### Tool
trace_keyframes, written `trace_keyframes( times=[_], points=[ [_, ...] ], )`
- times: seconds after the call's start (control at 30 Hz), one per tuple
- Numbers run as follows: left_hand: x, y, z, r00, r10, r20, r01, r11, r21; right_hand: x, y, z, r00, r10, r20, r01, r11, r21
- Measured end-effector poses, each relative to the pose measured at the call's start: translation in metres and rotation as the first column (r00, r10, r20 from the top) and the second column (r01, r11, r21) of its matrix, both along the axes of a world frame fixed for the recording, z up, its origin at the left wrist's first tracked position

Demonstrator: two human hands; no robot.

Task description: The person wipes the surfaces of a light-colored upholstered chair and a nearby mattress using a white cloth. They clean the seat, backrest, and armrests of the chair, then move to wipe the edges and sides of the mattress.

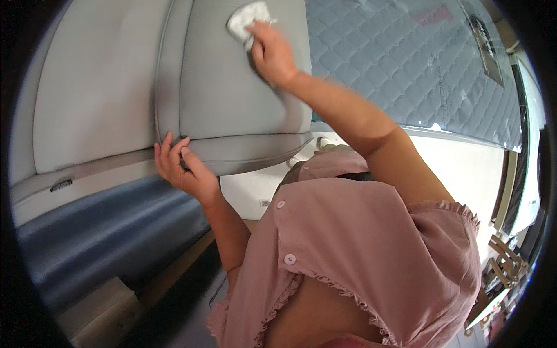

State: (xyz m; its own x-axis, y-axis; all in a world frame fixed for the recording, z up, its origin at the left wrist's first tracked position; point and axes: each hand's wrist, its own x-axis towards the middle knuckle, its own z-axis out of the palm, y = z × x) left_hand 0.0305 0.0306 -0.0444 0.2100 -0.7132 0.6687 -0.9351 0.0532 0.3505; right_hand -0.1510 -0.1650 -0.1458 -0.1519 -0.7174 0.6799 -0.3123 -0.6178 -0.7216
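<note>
My right hand (275, 54) grips a crumpled white cloth (242, 21) and holds it against a grey upholstered headboard panel (217, 91). The panel has a smooth, leather-like face with stitched seams and a padded border (252, 152) along its near side. Down at the corner of that border rests my left hand (187, 169), its fingers apart and touching the seam. A small dark patch shows between its thumb and fingers; I cannot tell what it is. Both forearms are bare.
To the right lies a blue-grey quilted mattress (370, 69) under clear plastic, bearing writing. Another grey padded panel (100, 82) adjoins on the left. Below it hangs dark blue fabric (117, 230), with a box-like block (104, 313) nearby. The floor (452, 169) is pale.
</note>
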Motion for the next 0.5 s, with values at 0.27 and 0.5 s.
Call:
trace_keyframes(
  times=[0.27,0.5],
  points=[
    [-0.002,-0.003,0.006,1.0,0.005,0.026,-0.007,0.998,0.066,-0.021,0.117,-0.019,0.872,0.43,-0.235,-0.447,0.894,-0.021],
    [0.008,0.0,-0.002,0.999,-0.027,-0.033,0.029,0.999,0.046,-0.028,0.071,-0.051,0.936,0.321,-0.148,-0.319,0.947,0.034]
  ],
)
